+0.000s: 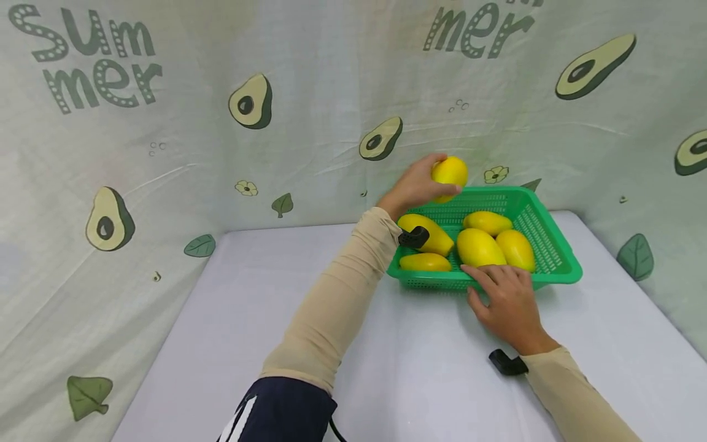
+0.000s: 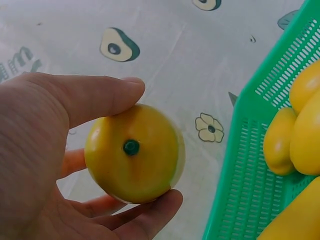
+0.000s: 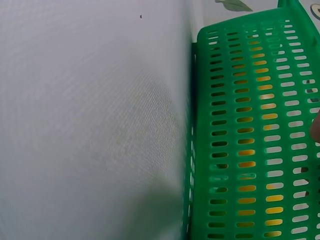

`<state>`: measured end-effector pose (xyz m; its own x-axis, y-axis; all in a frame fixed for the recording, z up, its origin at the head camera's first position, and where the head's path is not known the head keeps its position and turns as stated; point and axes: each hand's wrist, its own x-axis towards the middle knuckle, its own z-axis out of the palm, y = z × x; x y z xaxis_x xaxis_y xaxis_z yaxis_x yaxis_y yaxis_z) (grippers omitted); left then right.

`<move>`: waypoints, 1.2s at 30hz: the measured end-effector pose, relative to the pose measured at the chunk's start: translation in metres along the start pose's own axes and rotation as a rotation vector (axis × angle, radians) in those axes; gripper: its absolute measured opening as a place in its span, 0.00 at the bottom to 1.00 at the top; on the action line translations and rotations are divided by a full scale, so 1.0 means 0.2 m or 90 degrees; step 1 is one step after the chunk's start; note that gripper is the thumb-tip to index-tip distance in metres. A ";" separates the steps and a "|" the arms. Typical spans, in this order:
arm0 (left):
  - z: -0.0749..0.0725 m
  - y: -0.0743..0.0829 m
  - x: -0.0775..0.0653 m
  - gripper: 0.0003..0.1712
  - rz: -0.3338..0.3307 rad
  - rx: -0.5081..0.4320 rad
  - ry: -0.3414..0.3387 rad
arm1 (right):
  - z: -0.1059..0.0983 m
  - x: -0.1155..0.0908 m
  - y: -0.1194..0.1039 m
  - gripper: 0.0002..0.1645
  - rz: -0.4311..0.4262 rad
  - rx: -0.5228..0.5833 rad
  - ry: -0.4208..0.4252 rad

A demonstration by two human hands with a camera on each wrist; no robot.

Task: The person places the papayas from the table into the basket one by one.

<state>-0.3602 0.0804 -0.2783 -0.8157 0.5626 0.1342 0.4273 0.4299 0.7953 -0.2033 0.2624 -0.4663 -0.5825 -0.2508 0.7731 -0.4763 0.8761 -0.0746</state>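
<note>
My left hand [image 1: 418, 184] grips a yellow mango [image 1: 450, 175] above the back left of a green plastic basket [image 1: 555, 277]. The left wrist view shows the thumb on top of this mango [image 2: 155, 172] and fingers beneath, its dark green stem nub facing the camera. My right hand [image 1: 509, 307] holds the basket's front rim, fingers over the edge and thumb at the outer wall. Several mangoes lie inside, including a large one [image 1: 479, 247] near the right fingers and a long one [image 1: 428, 233] partly hidden behind the left wrist.
The basket stands at the back right of a table with a white cloth [image 1: 287, 276]. Behind it hangs a pale curtain [image 1: 309, 73] printed with avocados and leaves. The left forearm [image 1: 331, 313] reaches across the table, and a black cable shows at the bottom.
</note>
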 end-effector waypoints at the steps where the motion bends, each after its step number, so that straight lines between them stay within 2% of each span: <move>1: 0.01 0.00 0.00 0.44 -0.003 -0.008 -0.001 | 0.00 0.00 0.00 0.25 0.000 0.000 0.005; 5: 0.02 -0.01 0.01 0.44 -0.016 -0.044 0.001 | 0.01 -0.01 0.00 0.25 -0.006 0.007 0.032; 9: 0.03 0.00 0.02 0.45 -0.021 -0.046 0.012 | 0.01 0.00 0.01 0.25 -0.007 0.004 0.034; 16: 0.06 0.00 0.02 0.43 -0.022 0.028 0.011 | 0.01 -0.01 0.01 0.25 0.001 0.006 0.041; 20: 0.08 0.00 0.02 0.42 -0.025 0.038 0.014 | 0.01 -0.03 0.00 0.25 0.009 0.005 0.016; 24: 0.09 0.00 0.03 0.43 -0.031 0.025 0.015 | 0.01 -0.03 0.00 0.26 0.011 0.001 -0.005; 30: 0.10 -0.02 0.04 0.45 -0.069 -0.030 0.035 | 0.01 -0.01 0.01 0.26 -0.004 0.001 0.009; 36: 0.09 -0.07 0.03 0.37 -0.072 -0.048 0.033 | 0.00 -0.01 0.02 0.26 0.000 -0.005 -0.006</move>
<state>-0.3634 0.0907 -0.2996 -0.8766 0.4761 0.0705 0.3035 0.4331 0.8487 -0.2039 0.2655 -0.4671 -0.5891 -0.2549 0.7668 -0.4715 0.8791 -0.0700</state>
